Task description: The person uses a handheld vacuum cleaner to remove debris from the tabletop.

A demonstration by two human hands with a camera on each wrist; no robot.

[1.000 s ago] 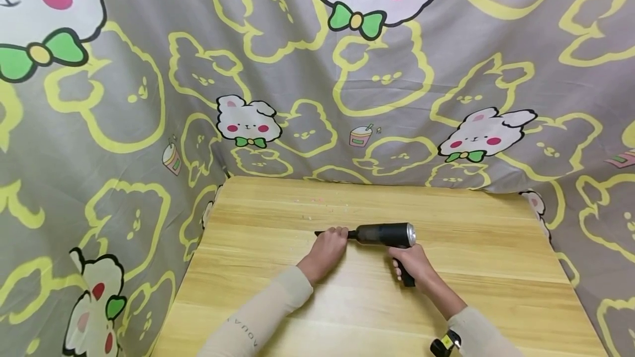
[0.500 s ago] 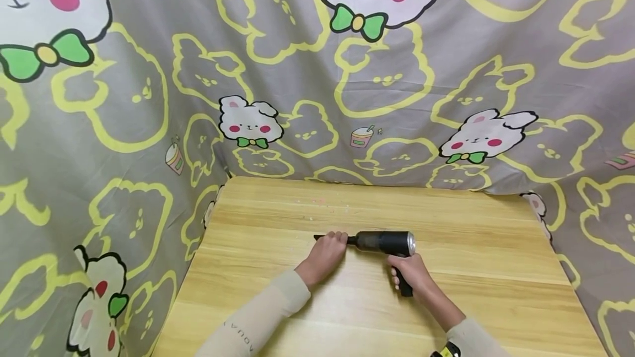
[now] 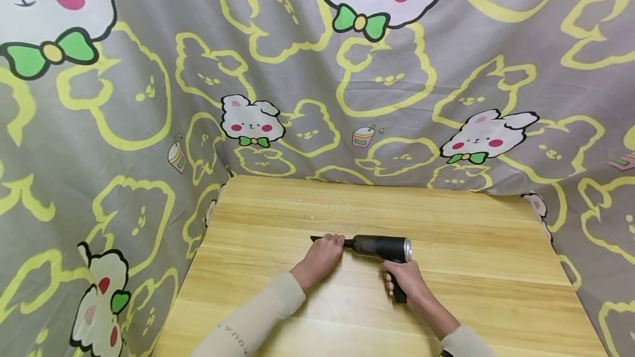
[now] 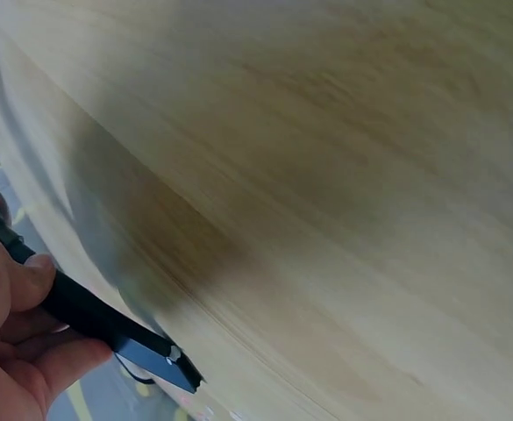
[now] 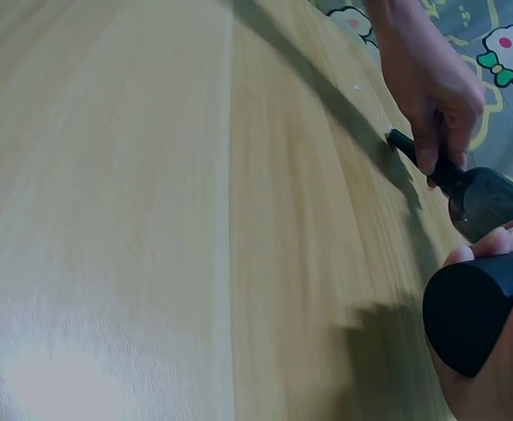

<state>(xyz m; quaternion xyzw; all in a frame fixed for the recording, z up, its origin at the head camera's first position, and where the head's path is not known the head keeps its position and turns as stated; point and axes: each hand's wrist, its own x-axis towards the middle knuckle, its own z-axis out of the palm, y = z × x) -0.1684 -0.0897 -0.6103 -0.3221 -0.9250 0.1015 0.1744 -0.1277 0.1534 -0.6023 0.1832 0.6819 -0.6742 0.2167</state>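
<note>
A black handheld vacuum (image 3: 382,247) with a smoky clear front chamber lies sideways across the middle of the head view, its nozzle to the left. My right hand (image 3: 405,281) grips its handle; the handle's round black end (image 5: 471,320) shows in the right wrist view. Around the slim black nozzle (image 4: 107,320) the fingers and thumb of my left hand (image 3: 321,257) are curled. The nozzle's slanted tip juts out past that hand, with a small pale bit at its opening in the left wrist view.
Small pale and pink scraps (image 3: 322,201) are scattered on the wooden table (image 3: 476,230) beyond the left hand. A patterned grey curtain (image 3: 297,81) encloses the table's back and sides.
Both hands and the vacuum have shifted slightly toward the person and a little to the left. Each hand keeps its hold. The scraps look the same.
</note>
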